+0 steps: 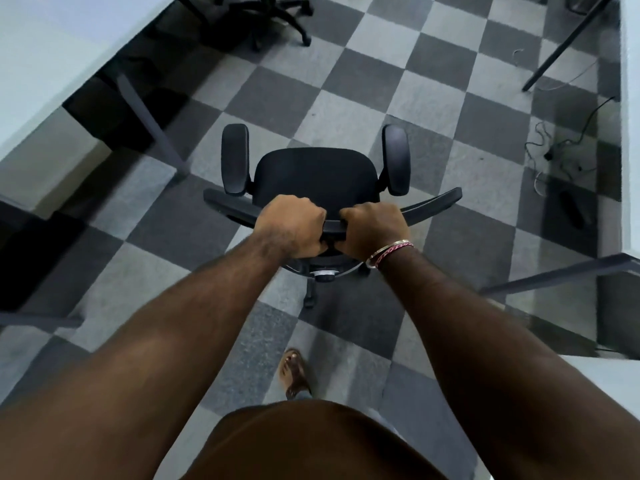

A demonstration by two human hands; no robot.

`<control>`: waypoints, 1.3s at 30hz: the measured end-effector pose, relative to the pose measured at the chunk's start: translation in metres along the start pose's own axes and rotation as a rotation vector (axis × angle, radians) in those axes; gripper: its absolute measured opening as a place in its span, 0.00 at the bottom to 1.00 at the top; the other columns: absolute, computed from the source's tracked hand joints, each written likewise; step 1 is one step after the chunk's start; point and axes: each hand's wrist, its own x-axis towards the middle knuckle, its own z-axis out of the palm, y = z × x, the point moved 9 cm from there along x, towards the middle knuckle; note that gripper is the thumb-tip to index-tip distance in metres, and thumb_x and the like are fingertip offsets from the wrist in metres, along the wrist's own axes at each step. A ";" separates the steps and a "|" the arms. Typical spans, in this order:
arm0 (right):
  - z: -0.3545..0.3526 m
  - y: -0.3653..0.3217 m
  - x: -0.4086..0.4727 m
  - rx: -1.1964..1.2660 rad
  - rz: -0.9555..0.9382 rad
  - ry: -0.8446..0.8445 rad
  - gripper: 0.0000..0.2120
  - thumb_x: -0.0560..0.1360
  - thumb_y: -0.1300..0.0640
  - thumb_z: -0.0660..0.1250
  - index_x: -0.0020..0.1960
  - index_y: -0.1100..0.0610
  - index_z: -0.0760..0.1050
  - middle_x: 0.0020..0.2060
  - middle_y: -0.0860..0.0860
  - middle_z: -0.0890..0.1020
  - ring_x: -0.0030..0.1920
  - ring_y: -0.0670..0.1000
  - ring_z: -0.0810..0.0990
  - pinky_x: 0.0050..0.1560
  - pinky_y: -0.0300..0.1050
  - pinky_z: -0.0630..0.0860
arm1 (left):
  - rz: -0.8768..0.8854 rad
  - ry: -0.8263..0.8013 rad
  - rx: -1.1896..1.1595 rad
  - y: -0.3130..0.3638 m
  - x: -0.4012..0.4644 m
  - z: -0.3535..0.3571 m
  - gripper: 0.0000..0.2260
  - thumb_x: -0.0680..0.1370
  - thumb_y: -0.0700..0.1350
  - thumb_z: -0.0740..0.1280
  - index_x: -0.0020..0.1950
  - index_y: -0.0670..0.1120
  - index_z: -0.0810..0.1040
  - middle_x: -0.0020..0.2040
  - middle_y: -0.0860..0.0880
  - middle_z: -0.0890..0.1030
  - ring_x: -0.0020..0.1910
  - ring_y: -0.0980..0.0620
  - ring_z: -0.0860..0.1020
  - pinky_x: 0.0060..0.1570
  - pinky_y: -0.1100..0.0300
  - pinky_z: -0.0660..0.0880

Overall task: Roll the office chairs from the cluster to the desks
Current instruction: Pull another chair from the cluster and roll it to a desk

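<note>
The black office chair point(317, 174) is being held in the aisle on the checkered carpet point(346, 81), between the white counter point(41, 64) on the left and another counter point(628, 133) on the right. A second chair's base point(273, 15) is standing ahead; loose cables point(554, 150) are lying right. The backrest top is being gripped by the left hand point(291, 226) and right hand point(374, 230), fingers curled tight around it, both arms outstretched.

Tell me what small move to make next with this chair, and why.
Probably ease the chair forward and left toward the desk. Both hands, left hand and right hand, grip its backrest top, and the floor ahead looks open.
</note>
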 end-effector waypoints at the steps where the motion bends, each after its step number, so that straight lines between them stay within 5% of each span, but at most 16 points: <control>1: -0.001 0.001 0.013 0.007 -0.007 -0.004 0.16 0.70 0.37 0.67 0.44 0.49 0.80 0.37 0.48 0.83 0.38 0.55 0.82 0.37 0.46 0.74 | 0.005 0.006 0.002 -0.009 0.010 -0.001 0.14 0.75 0.64 0.65 0.41 0.54 0.73 0.34 0.53 0.77 0.31 0.49 0.76 0.36 0.54 0.79; 14: 0.005 0.069 0.201 -0.006 -0.029 0.007 0.18 0.72 0.34 0.64 0.39 0.49 0.77 0.33 0.47 0.81 0.33 0.53 0.81 0.33 0.43 0.67 | -0.009 0.040 0.001 -0.113 0.175 -0.025 0.16 0.76 0.64 0.67 0.44 0.53 0.72 0.36 0.53 0.76 0.34 0.49 0.76 0.38 0.53 0.79; 25: 0.009 0.161 0.409 0.040 -0.149 0.065 0.18 0.71 0.36 0.64 0.39 0.50 0.77 0.33 0.47 0.80 0.33 0.53 0.80 0.34 0.45 0.75 | -0.173 0.088 -0.057 -0.215 0.359 -0.048 0.15 0.76 0.63 0.66 0.45 0.51 0.78 0.38 0.52 0.80 0.33 0.49 0.73 0.39 0.51 0.79; 39: 0.004 0.206 0.654 0.038 -0.312 0.035 0.14 0.70 0.38 0.65 0.36 0.47 0.71 0.28 0.44 0.70 0.31 0.52 0.77 0.35 0.46 0.76 | -0.315 0.060 -0.019 -0.369 0.534 -0.061 0.19 0.77 0.67 0.61 0.41 0.52 0.72 0.37 0.53 0.80 0.32 0.49 0.75 0.34 0.55 0.74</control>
